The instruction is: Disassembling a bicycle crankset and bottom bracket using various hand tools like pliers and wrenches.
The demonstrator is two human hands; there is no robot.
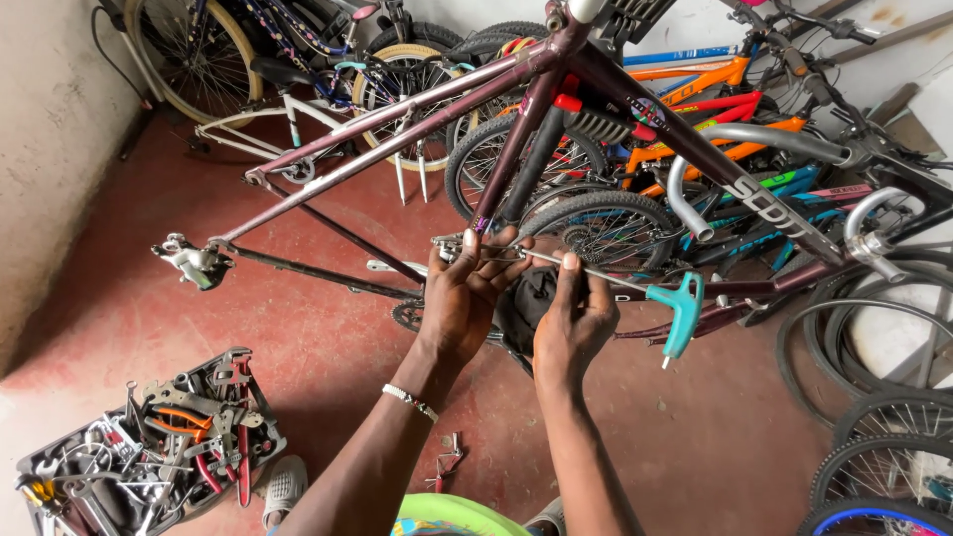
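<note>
Head view: both hands (516,303) pinch a thin silver cable (596,270), seemingly, beside a teal T-handle wrench (681,310).

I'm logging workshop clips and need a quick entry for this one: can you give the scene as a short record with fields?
Setting: bicycle workshop, red floor
Main object: maroon bike frame, clamped up, no wheels
Left hand: fingers at a small metal part under the frame
Right hand: pinching the shaft of a teal T-handle key
Nearby: open tool tray at lower left; parked bikes behind; loose wheels at right
</note>
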